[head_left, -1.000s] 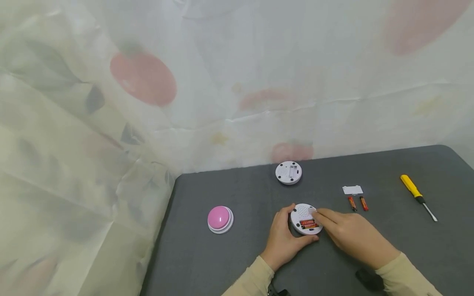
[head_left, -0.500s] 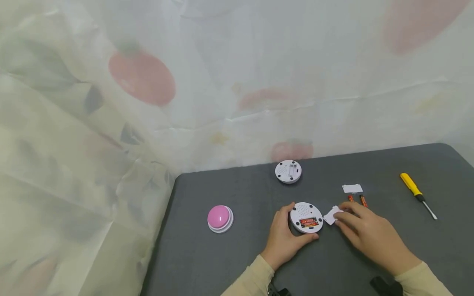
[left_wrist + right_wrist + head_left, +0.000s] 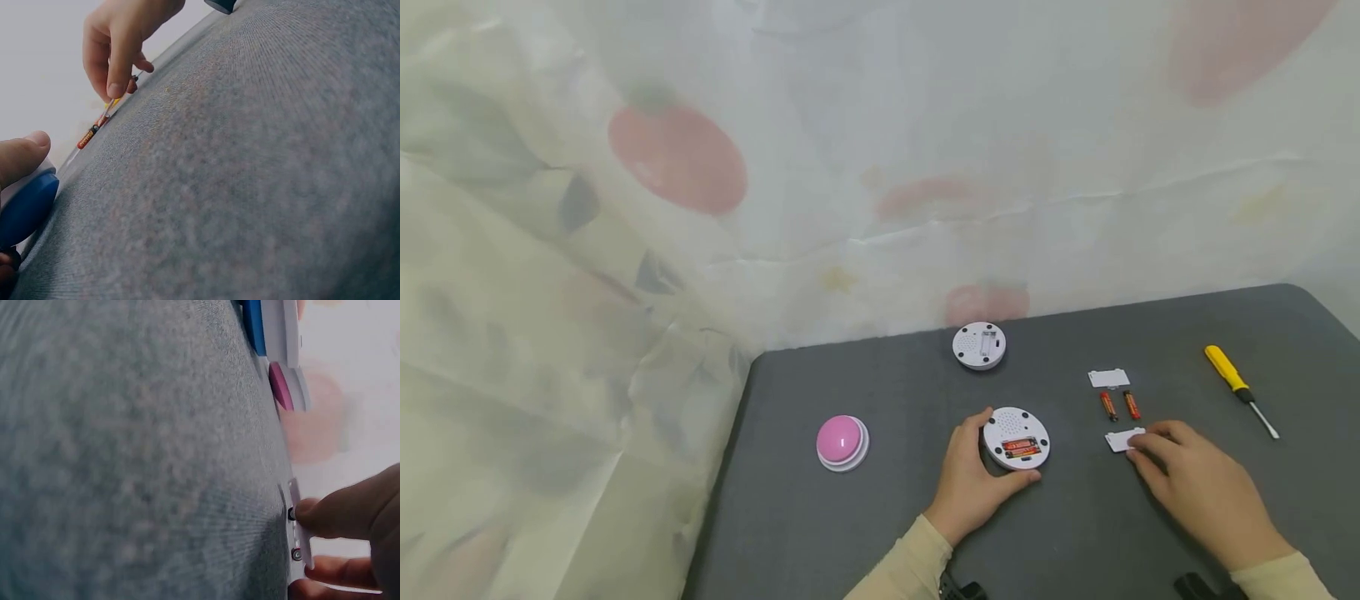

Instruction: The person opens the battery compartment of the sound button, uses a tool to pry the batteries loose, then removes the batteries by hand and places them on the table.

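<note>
My left hand (image 3: 970, 483) holds an upside-down round push button (image 3: 1002, 427) on the table, thumb and fingers at opposite sides of its white base. Two red batteries (image 3: 1021, 448) lie in its uncovered battery compartment. The left wrist view shows its blue dome (image 3: 28, 212) underneath. To the right, my right hand (image 3: 1206, 487) pinches a small white battery cover (image 3: 1117, 441) at or just above the table; in the right wrist view the cover (image 3: 303, 540) stands on a slant between thumb and fingers. Two loose batteries (image 3: 1108, 406) lie just beyond it, beside another white cover (image 3: 1108, 378).
A second upturned push button (image 3: 973, 354), its battery compartment bare, sits near the back edge of the grey table (image 3: 887, 383). A pink-domed button (image 3: 838, 438) stands upright at left. Far right lies a yellow-handled screwdriver (image 3: 1225, 368). A patterned sheet (image 3: 850, 125) hangs behind.
My right hand has lifted the battery cover away from the held push button and carried it right, to the near side of the loose batteries. My left hand keeps its hold.
</note>
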The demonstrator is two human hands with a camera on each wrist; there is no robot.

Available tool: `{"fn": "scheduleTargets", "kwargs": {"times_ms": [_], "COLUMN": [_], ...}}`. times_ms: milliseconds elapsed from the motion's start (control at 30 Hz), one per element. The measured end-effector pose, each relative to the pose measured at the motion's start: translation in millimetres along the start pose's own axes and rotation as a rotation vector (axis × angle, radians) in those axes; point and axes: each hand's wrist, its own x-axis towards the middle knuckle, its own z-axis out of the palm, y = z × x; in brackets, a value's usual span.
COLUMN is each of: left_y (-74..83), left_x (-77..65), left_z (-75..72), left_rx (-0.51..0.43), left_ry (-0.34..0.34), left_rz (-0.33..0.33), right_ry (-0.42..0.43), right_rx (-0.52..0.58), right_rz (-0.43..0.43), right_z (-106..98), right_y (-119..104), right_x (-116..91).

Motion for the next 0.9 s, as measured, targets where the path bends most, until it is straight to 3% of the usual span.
{"fn": "scheduleTargets", "kwargs": {"times_ms": [167, 567, 900], "left_y": [-0.4, -1.1, -2.4], "left_x": [0.1, 0.5, -0.3], "left_z": [-0.4, -0.2, 0.8], "left_rx": [0.008, 0.009, 0.017], "left_ry": [0.008, 0.017, 0.017], "left_rz": [0.007, 0.010, 0.032], "right_ry": [-0.052, -0.091, -0.142], "right_rx": [-0.013, -0.026, 0.018], "right_rz": [0.029, 0.050, 0.099], "right_z": [-0.3, 4.2, -1.3], "right_y": [-0.5, 4.4, 8.3], "right_x": [2.8, 6.8, 8.4]}}
